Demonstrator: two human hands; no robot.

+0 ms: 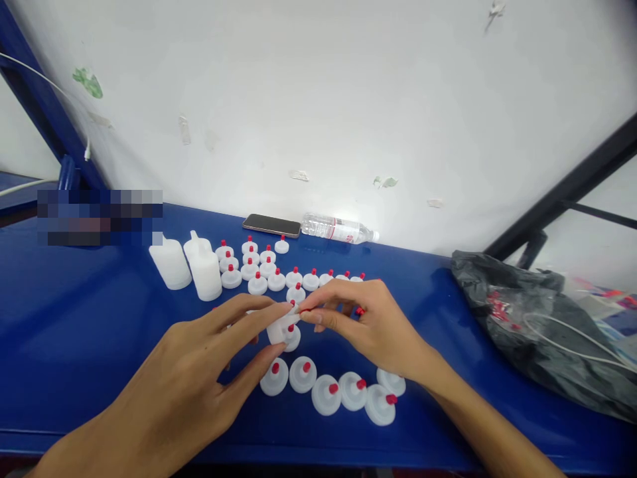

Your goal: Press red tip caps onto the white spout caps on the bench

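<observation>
My left hand (199, 365) pinches a white nozzle lid (277, 332) between thumb and fingers, and its spout tilts to the right. At the spout's tip, my right hand (371, 325) has thumb and forefinger closed on a small red cap (305, 311), of which only a sliver shows. Whether the cap touches the spout I cannot tell. Below my hands, several white lids with red caps (326, 396) stand on the blue table (209, 438). More red-capped lids (257, 285) form rough rows beyond my fingers.
White squeeze bottles (206, 275) stand at the left. Near the wall lie a phone (272, 225) and a clear plastic bottle (338, 229) on its side. A black plastic bag (557, 358) on the right holds a clear bag of red caps (500, 311). A blurred patch covers the far left.
</observation>
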